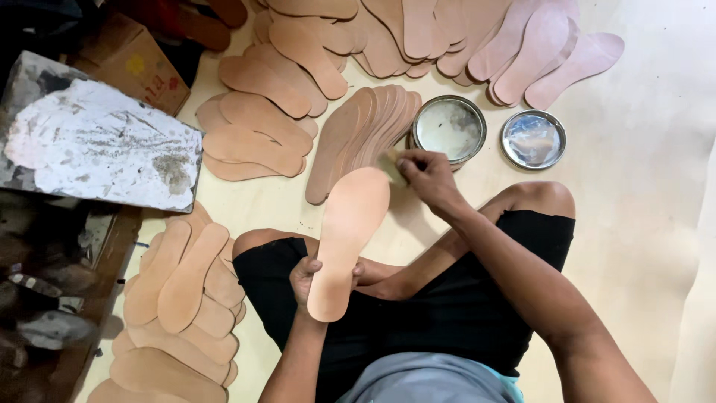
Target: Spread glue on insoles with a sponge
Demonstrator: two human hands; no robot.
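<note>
A tan leather insole (345, 239), flat and smooth, stands tilted at the frame's centre, toe up and heel low over the lap. A small pale pad (393, 166) touches its toe edge.

Shot from a single head-worn camera, looking steeply down over crossed legs in black shorts (418, 313) onto a pale floor covering (641, 194). Close range: forearms filling the lower frame, left hand (307, 277) and right hand (425, 175) near the centre. Facing forward across the floor toward rows of tan shoe insoles (261, 127) along the top edge. White-smeared board (97, 142) at the left edge.
</note>
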